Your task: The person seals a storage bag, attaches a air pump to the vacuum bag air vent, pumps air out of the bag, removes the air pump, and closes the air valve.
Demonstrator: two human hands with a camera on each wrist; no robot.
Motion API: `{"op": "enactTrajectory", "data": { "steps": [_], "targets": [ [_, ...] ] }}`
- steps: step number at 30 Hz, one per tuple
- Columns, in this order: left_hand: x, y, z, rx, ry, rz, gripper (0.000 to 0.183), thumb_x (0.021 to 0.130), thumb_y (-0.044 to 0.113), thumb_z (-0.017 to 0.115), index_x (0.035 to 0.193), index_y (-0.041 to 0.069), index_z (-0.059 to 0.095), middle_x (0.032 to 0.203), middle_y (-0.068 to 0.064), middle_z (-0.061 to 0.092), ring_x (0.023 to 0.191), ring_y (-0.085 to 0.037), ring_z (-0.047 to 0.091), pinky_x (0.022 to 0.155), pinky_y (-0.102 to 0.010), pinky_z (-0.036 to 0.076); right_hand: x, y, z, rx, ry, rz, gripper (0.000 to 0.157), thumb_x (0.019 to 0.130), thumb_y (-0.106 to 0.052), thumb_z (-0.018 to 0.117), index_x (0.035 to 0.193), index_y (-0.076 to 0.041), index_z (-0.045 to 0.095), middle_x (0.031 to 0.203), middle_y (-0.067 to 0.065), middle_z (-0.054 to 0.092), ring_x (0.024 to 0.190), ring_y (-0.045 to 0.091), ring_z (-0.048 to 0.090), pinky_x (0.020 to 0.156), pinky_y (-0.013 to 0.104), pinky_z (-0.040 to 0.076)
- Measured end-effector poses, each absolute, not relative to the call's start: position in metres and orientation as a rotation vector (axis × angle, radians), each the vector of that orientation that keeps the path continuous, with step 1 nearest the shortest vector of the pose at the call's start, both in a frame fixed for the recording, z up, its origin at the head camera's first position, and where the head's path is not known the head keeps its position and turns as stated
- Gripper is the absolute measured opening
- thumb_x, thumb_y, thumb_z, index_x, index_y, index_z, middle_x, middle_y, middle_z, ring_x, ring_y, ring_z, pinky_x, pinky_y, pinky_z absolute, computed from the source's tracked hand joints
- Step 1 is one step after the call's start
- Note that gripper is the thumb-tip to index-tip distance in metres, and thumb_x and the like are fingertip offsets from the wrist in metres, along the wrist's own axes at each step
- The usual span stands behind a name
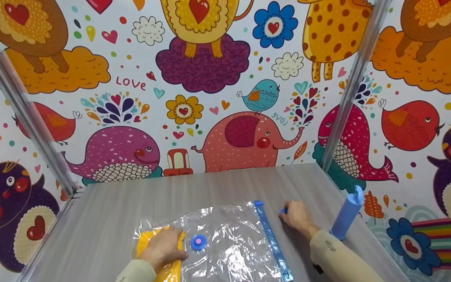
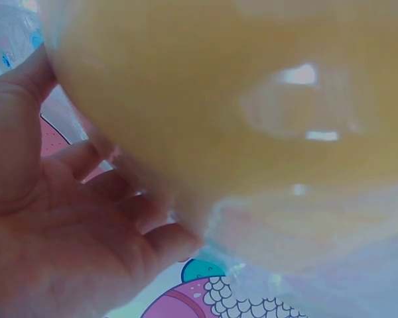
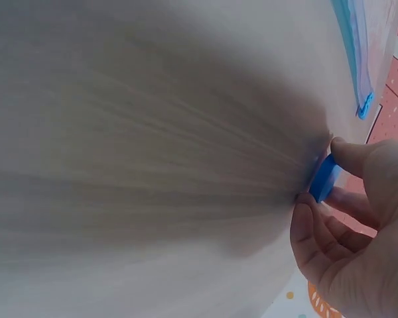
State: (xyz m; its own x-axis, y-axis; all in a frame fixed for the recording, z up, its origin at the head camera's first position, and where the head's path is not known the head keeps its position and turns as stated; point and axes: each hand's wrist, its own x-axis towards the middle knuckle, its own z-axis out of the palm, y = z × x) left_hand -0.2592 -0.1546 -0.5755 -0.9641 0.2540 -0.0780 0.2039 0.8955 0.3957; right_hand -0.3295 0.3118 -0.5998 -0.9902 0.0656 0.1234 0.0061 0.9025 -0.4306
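A clear plastic vacuum storage bag [image 1: 225, 239] lies on the table, with a blue zip strip [image 1: 271, 239] along its right side and a round blue valve [image 1: 198, 242] near its left part. Inside its left end is a yellow folded item [image 1: 172, 271]. My left hand [image 1: 165, 247] rests on that yellow part through the film, thumb spread to the right; the left wrist view has the fingers [image 2: 160, 242] along its edge. To the right of the bag, my right hand [image 1: 299, 218] pinches a round blue cap [image 3: 325, 177] at the tabletop between thumb and fingers.
A blue cylindrical hand pump [image 1: 345, 217] stands upright on the table [image 1: 104, 219], just right of my right forearm. A small blue slider [image 1: 258, 203] sits at the far end of the zip strip. Printed cartoon walls [image 1: 217, 98] and metal corner posts [image 1: 347, 90] enclose the table.
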Motion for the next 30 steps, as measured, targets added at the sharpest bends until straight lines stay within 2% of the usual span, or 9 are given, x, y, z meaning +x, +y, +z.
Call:
{"op": "enactTrajectory", "data": {
  "steps": [3,7,11,19,30],
  "targets": [
    [-0.259,-0.155,-0.576,0.344,2.919,0.601,0.086,0.074,0.03,0.101,0.147,0.0,0.067,0.157,-0.035,0.061,0.146,-0.059,0.057,0.122,-0.077,0.047,-0.332,0.315,-0.599,-0.137,-2.953,0.707,0.018,0.099,-0.016,0.083,0.107,0.0,0.08,0.1,0.012,0.077,0.09,0.025,0.068,0.09,0.053,0.064],
    [-0.259,-0.156,-0.576,0.326,2.902,0.615,0.087,0.076,0.03,0.1,0.15,0.001,0.065,0.162,-0.037,0.056,0.151,-0.061,0.053,0.125,-0.078,0.042,-0.337,0.32,-0.599,-0.212,-2.972,0.769,0.015,0.1,-0.015,0.079,0.105,-0.001,0.077,0.094,0.011,0.072,0.086,0.025,0.065,0.08,0.046,0.059],
    [-0.259,-0.155,-0.577,0.315,2.897,0.608,0.086,0.077,0.031,0.1,0.149,0.001,0.066,0.162,-0.037,0.056,0.15,-0.061,0.053,0.125,-0.078,0.043,-0.34,0.327,-0.602,-0.273,-2.988,0.79,0.018,0.102,-0.017,0.077,0.109,0.0,0.076,0.093,0.011,0.069,0.087,0.026,0.064,0.078,0.043,0.056],
    [-0.26,-0.155,-0.578,0.308,2.892,0.622,0.086,0.077,0.03,0.1,0.149,0.0,0.066,0.162,-0.037,0.055,0.15,-0.063,0.052,0.124,-0.079,0.043,-0.341,0.336,-0.599,-0.403,-2.958,0.823,0.031,0.106,-0.017,0.073,0.124,0.008,0.073,0.105,0.018,0.073,0.093,0.031,0.068,0.09,0.053,0.062],
    [-0.259,-0.155,-0.575,0.33,2.914,0.599,0.085,0.075,0.031,0.1,0.147,0.001,0.067,0.159,-0.038,0.059,0.15,-0.064,0.053,0.125,-0.077,0.044,-0.34,0.34,-0.596,-0.52,-2.909,0.833,0.04,0.102,-0.018,0.075,0.126,0.013,0.07,0.12,0.031,0.076,0.098,0.037,0.07,0.098,0.063,0.064]
  ]
}}
